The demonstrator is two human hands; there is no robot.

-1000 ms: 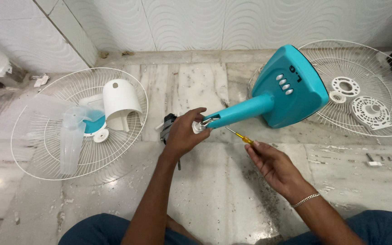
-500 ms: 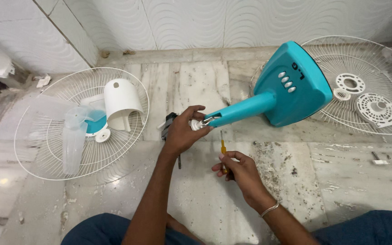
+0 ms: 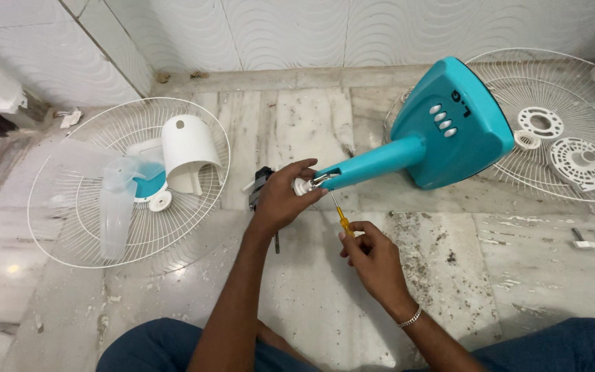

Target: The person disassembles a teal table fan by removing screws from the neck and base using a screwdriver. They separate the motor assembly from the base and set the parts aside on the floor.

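Note:
A teal fan base [image 3: 452, 127] with a row of white buttons tips up from the marble floor, its teal neck [image 3: 373, 165] pointing toward me. My left hand [image 3: 280, 196] grips the white end piece [image 3: 304, 186] at the tip of that neck. My right hand [image 3: 373, 258] holds a small screwdriver [image 3: 340, 215] with a yellow handle, its shaft angled up to the metal bracket at the neck's end. A black motor part [image 3: 259, 186] lies partly hidden behind my left hand.
A white wire fan guard [image 3: 70, 213] at the left holds clear fan blades [image 3: 115, 207], a white motor cover [image 3: 187, 151] and a small white cap. A second guard [image 3: 587, 76] at the right holds white round plastic parts. Loose screws [image 3: 590, 239] lie on the floor at the right.
My right hand has closed around the screwdriver, swung it upright and brought its tip up to the end of the teal neck. My left hand has kept its grip.

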